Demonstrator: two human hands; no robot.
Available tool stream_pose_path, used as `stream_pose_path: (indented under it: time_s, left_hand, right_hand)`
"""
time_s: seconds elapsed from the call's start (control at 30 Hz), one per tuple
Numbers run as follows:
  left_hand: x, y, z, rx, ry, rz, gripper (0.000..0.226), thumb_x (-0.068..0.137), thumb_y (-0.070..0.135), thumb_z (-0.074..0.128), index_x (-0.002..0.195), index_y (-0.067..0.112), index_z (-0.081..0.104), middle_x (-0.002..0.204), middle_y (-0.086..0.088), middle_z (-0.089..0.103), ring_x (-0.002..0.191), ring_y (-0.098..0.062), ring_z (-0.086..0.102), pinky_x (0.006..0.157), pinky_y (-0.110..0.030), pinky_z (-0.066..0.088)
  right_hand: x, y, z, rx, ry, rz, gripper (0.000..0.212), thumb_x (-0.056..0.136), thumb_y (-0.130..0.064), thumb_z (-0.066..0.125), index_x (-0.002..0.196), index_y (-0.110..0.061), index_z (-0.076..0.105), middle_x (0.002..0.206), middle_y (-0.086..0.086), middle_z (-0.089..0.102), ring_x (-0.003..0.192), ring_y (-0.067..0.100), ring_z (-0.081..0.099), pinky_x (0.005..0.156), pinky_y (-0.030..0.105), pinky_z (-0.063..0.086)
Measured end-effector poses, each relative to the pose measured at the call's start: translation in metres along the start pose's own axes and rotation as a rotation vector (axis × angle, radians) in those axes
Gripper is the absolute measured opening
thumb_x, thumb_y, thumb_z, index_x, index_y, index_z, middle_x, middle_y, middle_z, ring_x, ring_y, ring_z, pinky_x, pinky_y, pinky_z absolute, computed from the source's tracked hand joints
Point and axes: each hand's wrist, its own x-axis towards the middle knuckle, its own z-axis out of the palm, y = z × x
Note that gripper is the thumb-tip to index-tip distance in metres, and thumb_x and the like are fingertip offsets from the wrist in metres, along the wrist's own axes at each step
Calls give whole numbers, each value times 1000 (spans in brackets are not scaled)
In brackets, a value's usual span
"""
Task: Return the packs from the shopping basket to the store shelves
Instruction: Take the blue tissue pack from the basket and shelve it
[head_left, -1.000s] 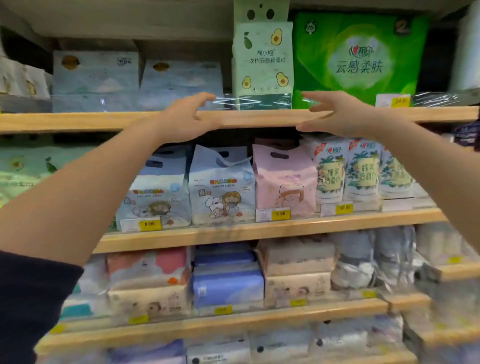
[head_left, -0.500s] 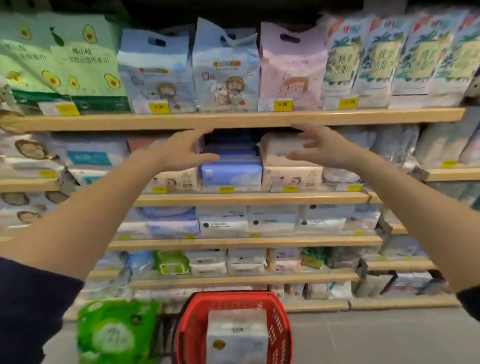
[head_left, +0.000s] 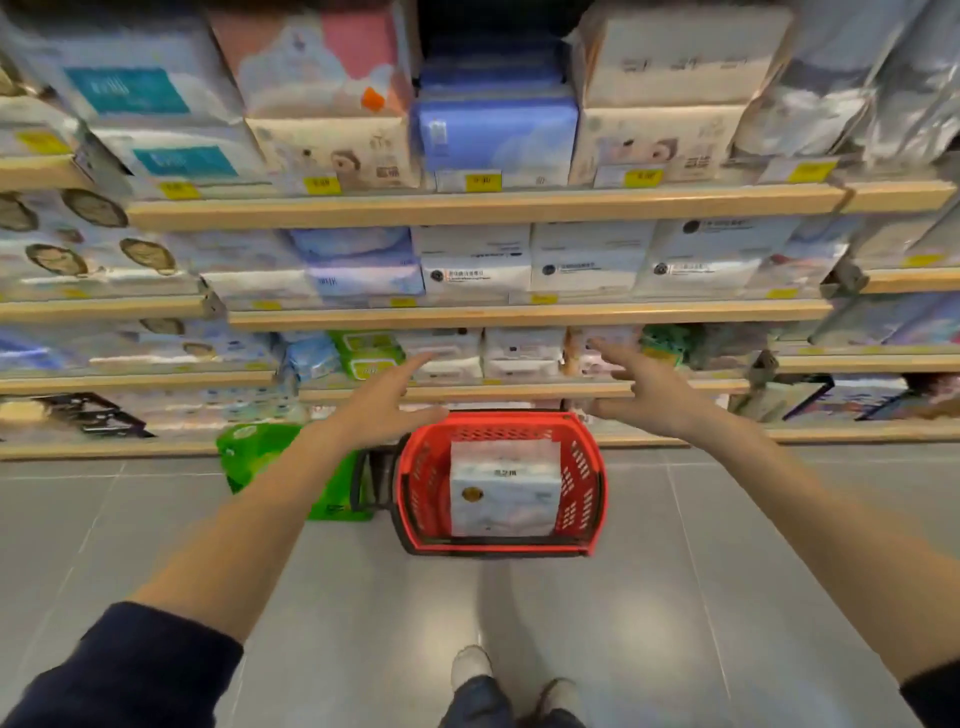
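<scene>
Both hands are empty with fingers spread: the left hand (head_left: 387, 402) and the right hand (head_left: 647, 392) reach out above the red shopping basket (head_left: 584, 470) on the grey floor. One white pack (head_left: 504, 488) lies inside it, a green pack (head_left: 260, 457) stands just left of it, below the stocked wooden shelves (head_left: 488, 208)
</scene>
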Motion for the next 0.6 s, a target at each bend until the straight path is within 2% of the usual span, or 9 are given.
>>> stream_pose_path:
  time_s: [0.1,0.2,0.27,0.33,0.4,0.47,0.6]
  left_hand:
    - [8,-33,28,-70,-30,-6,82,77,44,68,145,27,24,147,4,33,133,-16,36,105,-29,34]
    - [13,-63,52,-79,-69,-12,85,74,51,68,143,25,28,132,16,39,120,-4,39,100,-23,34]
    - [19,-88,69,-79,-108,-28,95,64,73,60,143,30,27,142,10,40,127,-10,41,105,-35,37]
    - [28,-118,87,-72,-141,-45,97,62,79,54,143,35,24,144,2,42,130,-17,41,105,-42,39]
    - [34,-139,106,-81,-152,-71,94,63,74,56,143,38,21,144,0,42,131,-18,39,106,-41,38]
    - [38,-158,129,-116,-154,-116,93,63,70,57,143,40,20,144,-2,41,132,-20,39,106,-40,38]
    - [44,-198,184,-174,-163,-167,89,68,57,62,144,34,21,142,-4,42,131,-18,38,105,-25,32]
  right_hand:
    - [4,27,42,33,-43,75,83,76,-23,72,144,-21,24,147,5,37,128,28,42,94,30,38]
    - [9,51,80,57,-85,169,84,75,-21,73,144,-20,24,146,7,38,130,28,40,102,38,36]
    - [12,65,102,78,-105,198,86,74,-23,74,144,-24,24,145,4,40,130,26,41,103,39,37]
    - [15,78,123,112,-99,233,85,74,-20,73,143,-26,25,140,1,45,125,21,45,100,35,37]
    - [17,91,145,155,-69,274,82,75,-17,72,143,-25,26,137,3,48,121,20,47,99,33,37]
    - [19,109,170,168,-46,311,81,75,-18,73,142,-25,28,137,8,47,122,24,48,101,37,40]
    - [23,149,215,147,-86,335,76,77,-18,71,141,-23,30,140,9,42,124,24,46,98,28,38]
